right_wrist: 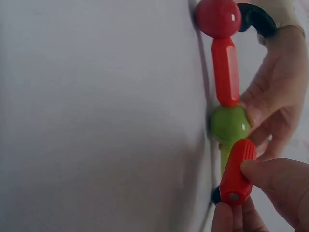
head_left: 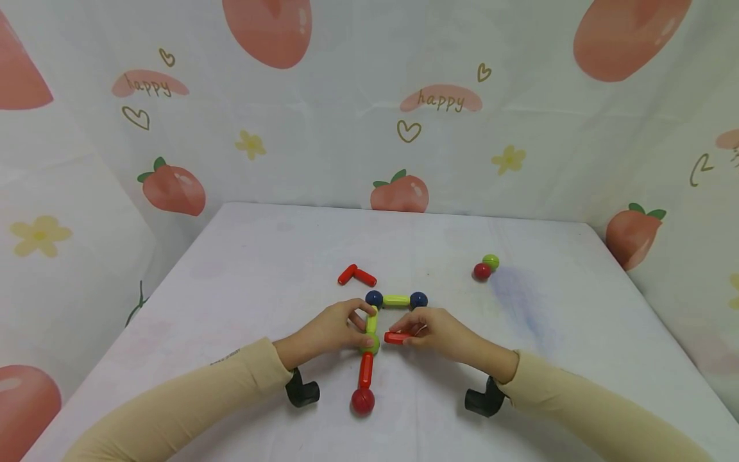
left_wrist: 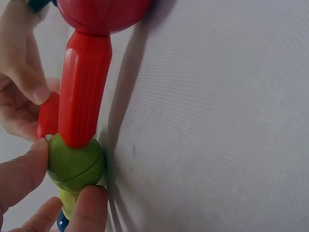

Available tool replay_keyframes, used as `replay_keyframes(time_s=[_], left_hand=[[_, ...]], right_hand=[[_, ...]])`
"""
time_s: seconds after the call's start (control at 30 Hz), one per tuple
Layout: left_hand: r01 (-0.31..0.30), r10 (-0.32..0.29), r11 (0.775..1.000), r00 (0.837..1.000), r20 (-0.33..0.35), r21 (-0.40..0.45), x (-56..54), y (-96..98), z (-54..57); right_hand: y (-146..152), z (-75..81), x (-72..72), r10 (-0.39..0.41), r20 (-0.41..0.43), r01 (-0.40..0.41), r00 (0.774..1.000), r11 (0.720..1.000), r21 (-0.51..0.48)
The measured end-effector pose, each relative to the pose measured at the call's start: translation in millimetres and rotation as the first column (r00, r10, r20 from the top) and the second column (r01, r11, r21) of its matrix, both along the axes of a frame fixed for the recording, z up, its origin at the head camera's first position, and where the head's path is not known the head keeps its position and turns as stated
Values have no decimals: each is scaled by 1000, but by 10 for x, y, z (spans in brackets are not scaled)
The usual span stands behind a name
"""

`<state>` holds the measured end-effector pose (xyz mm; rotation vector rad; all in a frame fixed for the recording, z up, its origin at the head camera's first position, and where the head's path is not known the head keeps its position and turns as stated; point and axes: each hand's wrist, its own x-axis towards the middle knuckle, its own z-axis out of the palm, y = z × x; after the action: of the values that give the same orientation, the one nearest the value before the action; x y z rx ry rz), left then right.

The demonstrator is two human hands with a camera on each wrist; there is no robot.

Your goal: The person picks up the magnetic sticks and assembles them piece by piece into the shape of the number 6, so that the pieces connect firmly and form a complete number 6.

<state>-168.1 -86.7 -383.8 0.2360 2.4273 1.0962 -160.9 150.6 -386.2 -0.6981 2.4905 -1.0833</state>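
ball of red colour (head_left: 362,402) lies nearest, joined by a red rod (head_left: 366,371) to the green ball (left_wrist: 76,162), which the left hand (head_left: 330,330) pinches. the right hand (head_left: 446,335) pinches a loose stick (head_left: 396,338) (also red) just beside it. farther, a yellow bar (head_left: 396,300) joins two blue balls (head_left: 418,300).

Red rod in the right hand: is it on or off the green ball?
Off: in the head view, a gap separates this red rod from the green ball.

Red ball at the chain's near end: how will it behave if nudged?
The red ball would probably roll if freed, being round. Touching the red rod end-on, it may drag that along. Its glossy surface could feel slippery.
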Motion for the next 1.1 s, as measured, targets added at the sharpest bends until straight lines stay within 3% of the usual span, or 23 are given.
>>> replay_keyframes(time_s=[0.5,1.1], left_hand=[[4,-4,1000,1000,6,-8,-11,5,-1],[-1,1,1000,1000,2,-10,-15,15,-12]], right_hand=[[-48,-117,16,38,-18,-37,999,999,28],[-84,-123,7,44,-28,-43,999,998,35]])
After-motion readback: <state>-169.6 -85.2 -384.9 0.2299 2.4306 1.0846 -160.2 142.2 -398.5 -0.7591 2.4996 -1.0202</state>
